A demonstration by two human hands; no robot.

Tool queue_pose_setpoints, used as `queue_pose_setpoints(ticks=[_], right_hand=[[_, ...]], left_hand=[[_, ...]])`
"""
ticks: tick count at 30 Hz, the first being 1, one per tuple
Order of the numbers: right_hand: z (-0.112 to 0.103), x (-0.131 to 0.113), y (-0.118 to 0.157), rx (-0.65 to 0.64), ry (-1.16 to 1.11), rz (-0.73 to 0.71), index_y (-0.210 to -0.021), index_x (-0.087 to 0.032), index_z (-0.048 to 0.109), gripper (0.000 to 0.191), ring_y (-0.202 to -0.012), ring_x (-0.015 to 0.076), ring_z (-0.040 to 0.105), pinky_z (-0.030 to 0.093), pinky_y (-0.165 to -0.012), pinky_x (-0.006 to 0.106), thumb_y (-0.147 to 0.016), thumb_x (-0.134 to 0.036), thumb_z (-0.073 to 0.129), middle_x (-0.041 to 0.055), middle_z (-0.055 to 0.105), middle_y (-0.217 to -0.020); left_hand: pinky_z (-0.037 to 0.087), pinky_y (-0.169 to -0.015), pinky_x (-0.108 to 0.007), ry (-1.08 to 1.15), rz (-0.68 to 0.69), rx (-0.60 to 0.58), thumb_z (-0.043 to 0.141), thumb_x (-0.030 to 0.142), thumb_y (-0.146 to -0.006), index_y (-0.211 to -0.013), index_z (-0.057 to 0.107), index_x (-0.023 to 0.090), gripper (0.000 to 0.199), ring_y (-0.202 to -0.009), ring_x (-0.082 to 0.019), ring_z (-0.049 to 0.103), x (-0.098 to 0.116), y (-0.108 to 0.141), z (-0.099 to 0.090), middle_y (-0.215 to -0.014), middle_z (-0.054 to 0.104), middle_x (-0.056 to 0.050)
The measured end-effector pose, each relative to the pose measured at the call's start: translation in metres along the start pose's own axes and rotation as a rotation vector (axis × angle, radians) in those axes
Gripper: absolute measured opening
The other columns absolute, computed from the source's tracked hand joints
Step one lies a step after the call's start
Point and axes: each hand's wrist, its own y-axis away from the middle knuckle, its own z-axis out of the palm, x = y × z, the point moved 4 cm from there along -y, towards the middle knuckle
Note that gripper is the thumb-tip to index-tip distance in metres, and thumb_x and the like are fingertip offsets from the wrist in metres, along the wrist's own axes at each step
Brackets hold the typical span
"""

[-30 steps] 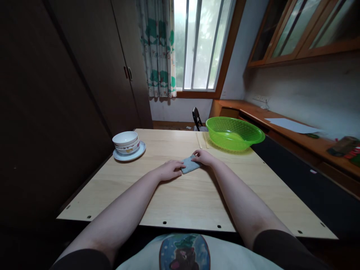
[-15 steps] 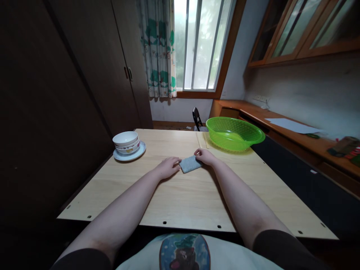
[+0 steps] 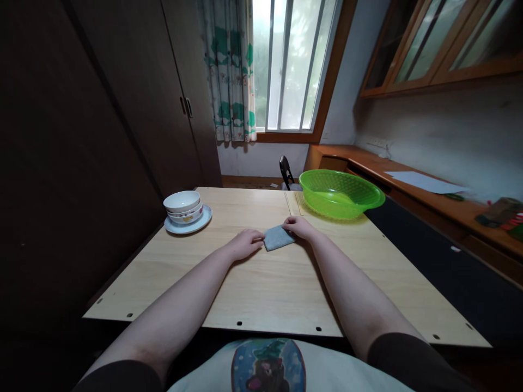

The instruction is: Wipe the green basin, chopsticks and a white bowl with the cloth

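Observation:
A small grey-blue cloth (image 3: 279,238), folded into a rough rectangle, lies on the light wooden table (image 3: 269,288) between my hands. My right hand (image 3: 301,227) pinches its upper right edge between thumb and fingers, covering that corner. At the other side, my left hand (image 3: 246,244) rests low over the table with its fingers stretched toward the cloth. Their tips reach its left edge and stay a little apart; whether they touch it is hard to make out.
On the left, several stacked white bowls (image 3: 182,202) stand on a plate (image 3: 204,219). A green plastic basin (image 3: 341,198) sits at the back right, beside pale thin sticks (image 3: 298,204), probably chopsticks. Beyond the table are a black chair (image 3: 286,169) and a wooden desk (image 3: 368,158).
The cloth's left edge has shifted slightly to the right, so it looks a bit narrower. My left fingertips have moved a little rightward; my right hand keeps its hold almost in place.

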Motion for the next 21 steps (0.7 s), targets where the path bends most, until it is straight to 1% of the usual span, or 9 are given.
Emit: queue_pose_setpoints(ticks=[4, 7, 10, 12, 14, 17, 19, 21], right_hand=[[0.000, 0.001, 0.001, -0.003, 0.003, 0.006, -0.069, -0.017, 0.057, 0.010, -0.048, 0.0093, 0.047, 0.034, -0.049, 0.021, -0.072, -0.026, 0.060, -0.0031, 0.054, -0.053], [0.001, -0.002, 0.002, 0.013, 0.111, -0.035, -0.067, -0.016, 0.059, 0.009, -0.053, 0.0102, 0.049, 0.035, -0.052, 0.021, -0.072, -0.024, 0.058, -0.0019, 0.055, -0.056], [0.000, -0.005, 0.002, 0.044, 0.251, -0.049, -0.069, -0.016, 0.062, 0.011, -0.059, 0.0115, 0.051, 0.035, -0.055, 0.022, -0.072, -0.027, 0.061, -0.0008, 0.059, -0.061], [-0.001, -0.007, 0.003, 0.061, 0.314, -0.049, -0.074, -0.016, 0.064, 0.012, -0.061, 0.0123, 0.052, 0.035, -0.056, 0.022, -0.072, -0.027, 0.061, 0.0001, 0.061, -0.065], [0.000, -0.011, 0.005, 0.075, 0.352, -0.057, -0.080, -0.016, 0.065, 0.015, -0.065, 0.0130, 0.054, 0.036, -0.057, 0.022, -0.073, -0.029, 0.063, 0.0015, 0.064, -0.071], [0.003, -0.016, 0.007, 0.047, 0.392, -0.083, -0.090, -0.017, 0.068, 0.027, -0.069, 0.0145, 0.056, 0.038, -0.059, 0.023, -0.071, -0.037, 0.069, 0.0035, 0.067, -0.080], [0.007, -0.018, 0.007, -0.010, 0.422, -0.097, -0.095, -0.019, 0.069, 0.035, -0.071, 0.0153, 0.057, 0.038, -0.060, 0.023, -0.067, -0.040, 0.073, 0.0037, 0.067, -0.083], [0.010, -0.021, 0.007, -0.041, 0.471, -0.109, -0.094, -0.019, 0.069, 0.038, -0.073, 0.0162, 0.057, 0.038, -0.061, 0.024, -0.063, -0.040, 0.077, 0.0043, 0.067, -0.086]], left_hand=[[0.042, -0.100, -0.035, 0.014, 0.025, 0.035, 0.053, 0.030, -0.084, -0.114, 0.067, 0.019, 0.034, -0.110, -0.023, 0.058, 0.004, 0.000, -0.001, -0.119, 0.066, -0.009], [0.040, -0.101, -0.035, 0.012, 0.010, 0.033, 0.054, 0.030, -0.083, -0.114, 0.066, 0.019, 0.035, -0.111, -0.023, 0.057, 0.002, 0.000, 0.001, -0.119, 0.066, -0.009], [0.042, -0.099, -0.035, 0.035, -0.015, 0.019, 0.056, 0.028, -0.081, -0.105, 0.069, 0.020, 0.028, -0.107, -0.022, 0.058, -0.003, 0.000, 0.002, -0.112, 0.068, -0.008], [0.044, -0.094, -0.034, 0.043, -0.061, 0.019, 0.056, 0.028, -0.080, -0.097, 0.070, 0.020, 0.023, -0.101, -0.022, 0.060, -0.006, -0.001, 0.002, -0.105, 0.069, -0.007], [0.046, -0.089, -0.035, 0.030, -0.123, 0.030, 0.056, 0.031, -0.079, -0.093, 0.068, 0.019, 0.022, -0.095, -0.022, 0.061, -0.010, 0.000, 0.001, -0.099, 0.069, -0.007], [0.048, -0.085, -0.035, 0.027, -0.181, 0.062, 0.055, 0.034, -0.080, -0.099, 0.066, 0.019, 0.027, -0.094, -0.023, 0.062, -0.011, 0.001, -0.001, -0.100, 0.068, -0.008], [0.048, -0.088, -0.034, 0.042, -0.188, 0.085, 0.055, 0.035, -0.080, -0.109, 0.062, 0.018, 0.034, -0.100, -0.023, 0.061, -0.010, 0.002, -0.003, -0.108, 0.067, -0.009], [0.046, -0.092, -0.034, 0.045, -0.187, 0.099, 0.056, 0.035, -0.080, -0.118, 0.058, 0.017, 0.042, -0.108, -0.024, 0.060, -0.008, 0.003, -0.003, -0.117, 0.065, -0.011]])
